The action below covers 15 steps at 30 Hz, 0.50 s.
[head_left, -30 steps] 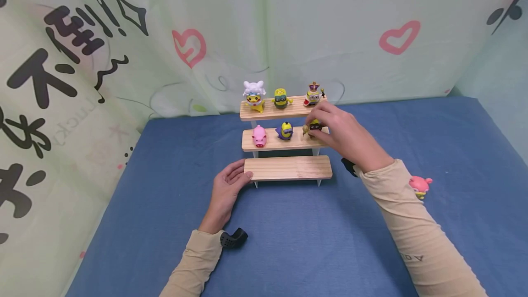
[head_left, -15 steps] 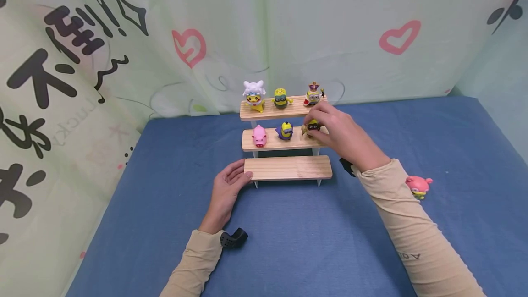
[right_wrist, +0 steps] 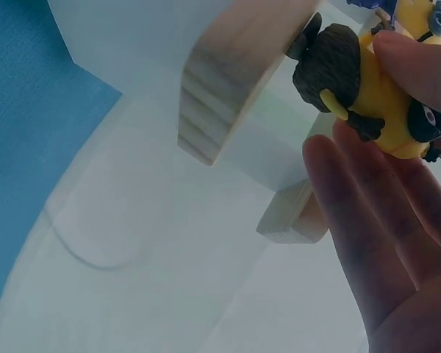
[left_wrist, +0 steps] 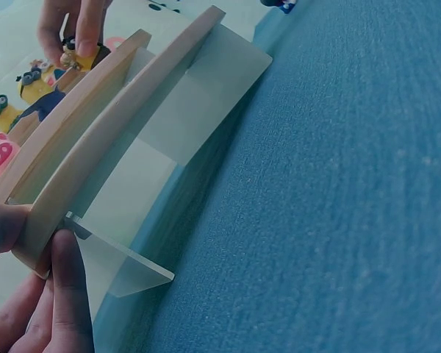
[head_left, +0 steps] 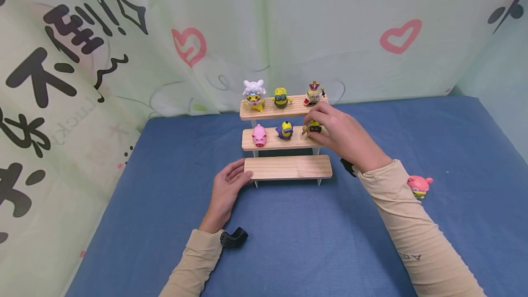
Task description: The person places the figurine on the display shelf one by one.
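Observation:
My left hand [head_left: 227, 191] pinches the left end of the lowest wooden tier [head_left: 288, 167] of a three-tier display stand, thumb on top and fingers beneath in the left wrist view. At the right end of the middle tier [head_left: 271, 141], my right hand [head_left: 344, 134] holds a small yellow minion figure [right_wrist: 389, 95] with black goggles and a dark lower body. Its feet are right at the board's surface in the right wrist view. A small tan piece [head_left: 305, 129] shows at its side. A pink pig [head_left: 259, 136] and a purple-caped minion [head_left: 285, 131] share that tier.
On the top tier [head_left: 267, 112] stand a white-hatted Pikachu figure [head_left: 254, 97], a green-and-yellow minion [head_left: 281, 99] and a crowned minion [head_left: 313, 94]. A pink figure [head_left: 419, 186] lies on the blue cloth [head_left: 313, 242], partly behind my right sleeve. A printed curtain [head_left: 321, 22] hangs behind.
My right hand and the minion figure have shifted only slightly at the middle tier's right end. The left hand keeps its hold on the lowest tier.

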### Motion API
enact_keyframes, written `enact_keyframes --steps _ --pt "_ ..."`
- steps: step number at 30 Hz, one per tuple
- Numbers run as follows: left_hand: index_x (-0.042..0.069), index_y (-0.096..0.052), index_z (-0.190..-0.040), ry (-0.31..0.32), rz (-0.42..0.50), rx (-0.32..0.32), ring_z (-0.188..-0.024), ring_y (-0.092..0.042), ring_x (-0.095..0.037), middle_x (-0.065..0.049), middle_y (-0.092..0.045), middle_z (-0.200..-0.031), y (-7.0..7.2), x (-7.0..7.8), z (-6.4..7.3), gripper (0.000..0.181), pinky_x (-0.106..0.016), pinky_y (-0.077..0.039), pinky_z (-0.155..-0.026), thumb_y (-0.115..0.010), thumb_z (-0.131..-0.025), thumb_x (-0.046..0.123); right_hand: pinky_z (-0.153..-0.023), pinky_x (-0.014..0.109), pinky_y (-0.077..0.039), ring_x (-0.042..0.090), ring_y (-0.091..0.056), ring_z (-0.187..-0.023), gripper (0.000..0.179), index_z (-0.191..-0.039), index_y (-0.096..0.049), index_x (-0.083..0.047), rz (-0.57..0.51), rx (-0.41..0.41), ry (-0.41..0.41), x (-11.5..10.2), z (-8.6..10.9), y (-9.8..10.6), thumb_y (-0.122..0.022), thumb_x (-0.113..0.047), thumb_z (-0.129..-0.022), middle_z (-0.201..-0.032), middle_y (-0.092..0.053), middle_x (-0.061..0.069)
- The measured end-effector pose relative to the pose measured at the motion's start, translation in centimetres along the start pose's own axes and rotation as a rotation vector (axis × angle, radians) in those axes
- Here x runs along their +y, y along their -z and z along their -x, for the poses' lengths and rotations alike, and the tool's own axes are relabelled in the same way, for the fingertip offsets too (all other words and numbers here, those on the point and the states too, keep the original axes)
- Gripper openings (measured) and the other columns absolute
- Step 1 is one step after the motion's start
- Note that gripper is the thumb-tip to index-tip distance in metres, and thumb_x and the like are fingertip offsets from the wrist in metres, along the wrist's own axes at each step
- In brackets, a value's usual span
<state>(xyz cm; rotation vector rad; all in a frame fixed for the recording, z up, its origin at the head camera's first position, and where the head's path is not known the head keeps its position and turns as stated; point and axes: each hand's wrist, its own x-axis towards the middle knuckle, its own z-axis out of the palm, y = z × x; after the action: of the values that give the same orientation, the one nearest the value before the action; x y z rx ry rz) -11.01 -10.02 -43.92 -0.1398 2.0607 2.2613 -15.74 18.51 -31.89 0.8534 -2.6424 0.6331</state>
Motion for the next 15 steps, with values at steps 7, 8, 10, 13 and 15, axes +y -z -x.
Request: enact_keyframes --steps 7,8,10,13,15 --pt "0.002 -0.056 -0.134 -0.001 0.005 -0.001 -0.102 -0.067 -0.016 -0.019 -0.063 -0.126 -0.02 0.03 0.01 0.049 -0.026 -0.060 -0.085 -0.074 -0.089 0.007 -0.071 0.035 -0.054 0.019 -0.062 -0.084 0.027 -0.105 -0.069 -0.009 0.001 -0.009 -0.003 0.05 0.09 -0.05 -0.082 -0.008 -0.081 -0.108 -0.059 0.004" --pt "0.002 -0.056 -0.134 -0.002 0.005 -0.002 -0.102 -0.067 -0.016 -0.019 -0.063 -0.126 -0.01 0.04 0.02 0.049 -0.026 -0.060 -0.085 -0.074 -0.089 0.007 -0.071 0.036 -0.054 0.019 -0.062 -0.084 0.027 -0.104 -0.069 -0.009 -0.001 -0.010 -0.002 0.06 0.11 -0.07 -0.082 -0.008 -0.081 -0.108 -0.060 0.004" --pt "0.002 -0.056 -0.134 -0.004 0.005 -0.004 -0.102 -0.067 -0.016 -0.019 -0.063 -0.126 -0.01 0.05 0.01 0.049 -0.026 -0.059 -0.085 -0.074 -0.089 0.007 -0.070 0.036 -0.054 0.019 -0.062 -0.083 0.026 -0.104 -0.069 -0.009 0.001 -0.011 -0.002 0.09 0.17 -0.10 -0.082 -0.009 -0.081 -0.107 -0.060 0.004" --pt "0.002 -0.056 -0.134 -0.007 0.003 -0.007 -0.103 -0.067 -0.016 -0.019 -0.063 -0.127 0.01 0.06 0.02 0.049 -0.026 -0.059 -0.086 -0.074 -0.089 0.007 -0.070 0.036 -0.055 0.019 -0.062 -0.083 0.027 -0.105 -0.069 -0.008 0.005 -0.013 0.000 0.13 0.24 -0.12 -0.082 -0.011 -0.082 -0.107 -0.059 0.004" --pt "0.002 -0.056 -0.134 -0.004 0.001 -0.007 -0.103 -0.067 -0.016 -0.018 -0.063 -0.127 0.04 0.04 0.01 0.049 -0.026 -0.059 -0.086 -0.074 -0.089 0.007 -0.071 0.036 -0.055 0.019 -0.062 -0.084 0.028 -0.106 -0.069 -0.009 0.011 -0.013 0.002 0.13 0.27 -0.09 -0.082 -0.011 -0.082 -0.108 -0.060 0.004"
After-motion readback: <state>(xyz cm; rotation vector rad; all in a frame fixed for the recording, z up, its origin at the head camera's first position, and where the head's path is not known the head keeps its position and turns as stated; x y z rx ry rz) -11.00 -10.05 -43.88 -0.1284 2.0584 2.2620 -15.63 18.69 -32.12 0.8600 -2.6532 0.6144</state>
